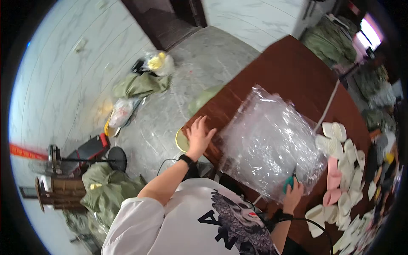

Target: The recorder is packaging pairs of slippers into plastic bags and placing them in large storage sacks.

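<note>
My left hand [199,137] is at the left edge of the dark red-brown table [276,63], its fingers spread and nothing in them. A large sheet or bag of clear crinkled plastic [267,136] lies across the table in front of me. At its near right corner my right hand [294,196] is closed on a small teal-handled tool [289,183]. A dark tip pokes out ahead of it; the fingers partly hide the rest, so its exact kind cannot be made out.
White slipper-like shoes [335,146] and pink ones [334,173] crowd the table's right side. A grey cord [329,106] runs over the far right part. Green sacks [142,85], plastic bags and a black-and-red seat [89,148] stand on the left floor.
</note>
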`<state>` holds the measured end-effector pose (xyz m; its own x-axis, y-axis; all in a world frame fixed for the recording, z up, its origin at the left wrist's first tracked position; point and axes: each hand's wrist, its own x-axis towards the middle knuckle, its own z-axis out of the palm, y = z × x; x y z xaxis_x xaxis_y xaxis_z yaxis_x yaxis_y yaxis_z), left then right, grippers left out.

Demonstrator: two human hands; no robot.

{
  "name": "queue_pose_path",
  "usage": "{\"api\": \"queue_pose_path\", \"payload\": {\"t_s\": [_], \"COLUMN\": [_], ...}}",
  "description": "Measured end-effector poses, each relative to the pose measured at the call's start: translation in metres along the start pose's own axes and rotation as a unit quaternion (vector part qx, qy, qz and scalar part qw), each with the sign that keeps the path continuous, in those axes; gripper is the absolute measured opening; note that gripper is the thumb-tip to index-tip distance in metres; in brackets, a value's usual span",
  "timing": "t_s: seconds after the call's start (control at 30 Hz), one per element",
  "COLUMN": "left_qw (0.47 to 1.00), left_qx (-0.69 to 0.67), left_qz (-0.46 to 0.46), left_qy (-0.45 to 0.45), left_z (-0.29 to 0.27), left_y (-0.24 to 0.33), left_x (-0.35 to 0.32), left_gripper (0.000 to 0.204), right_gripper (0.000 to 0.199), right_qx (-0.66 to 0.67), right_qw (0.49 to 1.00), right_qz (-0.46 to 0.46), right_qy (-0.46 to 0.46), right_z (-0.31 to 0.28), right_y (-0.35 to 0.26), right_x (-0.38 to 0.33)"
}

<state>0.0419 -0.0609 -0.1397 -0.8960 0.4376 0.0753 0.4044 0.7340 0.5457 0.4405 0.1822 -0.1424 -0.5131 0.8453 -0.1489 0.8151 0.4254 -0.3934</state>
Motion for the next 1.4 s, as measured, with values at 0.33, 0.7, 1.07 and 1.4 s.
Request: {"api": "queue_pose_path", "payload": {"t_s": [0.33,0.7,1.07,1.4], "left_qw": [0.793,0.716,0.746,0.774], "left_qx": [-0.331,-0.521,-0.414,-0.228], "left_qz": [-0.342,-0.338,-0.367,-0.113], "left_qy": [-0.380,-0.320,-0.371,-0.580], "left_z": [-0.121,-0.250,-0.300,-0.220], "left_y": [-0.254,-0.338,-0.318,-0.327], "left_x": [-0.178,-0.234,-0.124,0.035], "left_gripper": [0.051,0.045,0.032,0.034], "right_gripper": [0.026,0.020,0.045,0.047], "right_qx": [0.038,0.094,0.076,0.064], "right_qw": [0.976,0.825,0.859,0.912], "right_qz": [-0.209,-0.304,-0.276,-0.157], "right_qy": [0.039,-0.467,-0.425,-0.373], "right_z": [0.021,0.136,0.138,0.146], "right_y": [-0.245,-0.490,-0.489,-0.433], "right_x": [-0.056,-0.125,-0.118,-0.083]}}
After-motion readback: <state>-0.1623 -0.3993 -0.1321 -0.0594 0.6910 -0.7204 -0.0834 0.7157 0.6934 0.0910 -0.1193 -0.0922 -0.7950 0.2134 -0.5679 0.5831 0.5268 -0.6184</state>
